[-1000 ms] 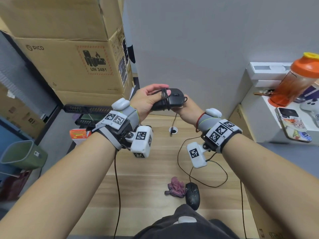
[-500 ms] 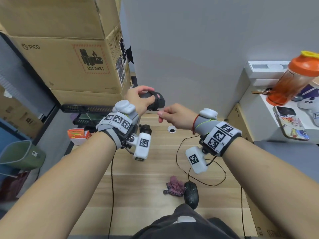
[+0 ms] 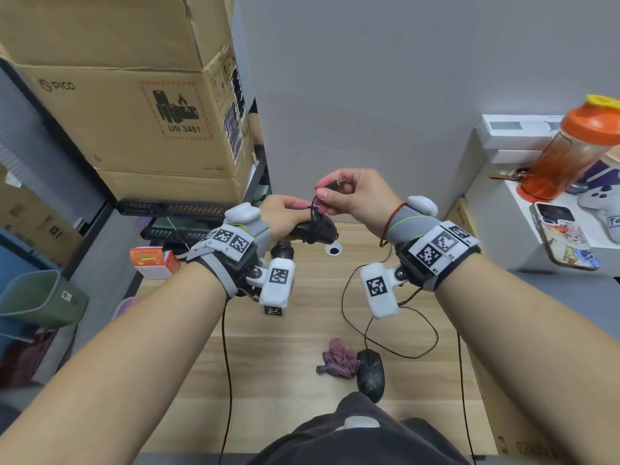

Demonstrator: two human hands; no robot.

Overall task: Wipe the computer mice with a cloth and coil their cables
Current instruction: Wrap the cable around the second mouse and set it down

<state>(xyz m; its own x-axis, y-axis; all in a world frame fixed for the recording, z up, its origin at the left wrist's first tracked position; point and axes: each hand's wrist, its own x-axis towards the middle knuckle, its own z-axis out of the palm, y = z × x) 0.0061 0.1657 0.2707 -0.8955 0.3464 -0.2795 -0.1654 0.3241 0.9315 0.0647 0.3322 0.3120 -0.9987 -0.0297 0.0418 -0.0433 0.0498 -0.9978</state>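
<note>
Finishing first mouse [image 3: 313,231]: left hand [image 3: 283,216] grips it, cable wrapped; right hand [image 3: 355,196] pinches plug end [image 3: 335,185]. Second mouse [image 3: 370,374] beside cloth [image 3: 337,359], cable [image 3: 385,340] uncoiled.

Desk [image 3: 302,330] – pale wood-grain, matt; cloth [image 3: 337,359] – crumpled fabric; boxes [image 3: 127,112] – plain cardboard.

wooden desk [image 3: 285,414], cloth [image 3: 337,360], black mouse [image 3: 370,372]
</note>
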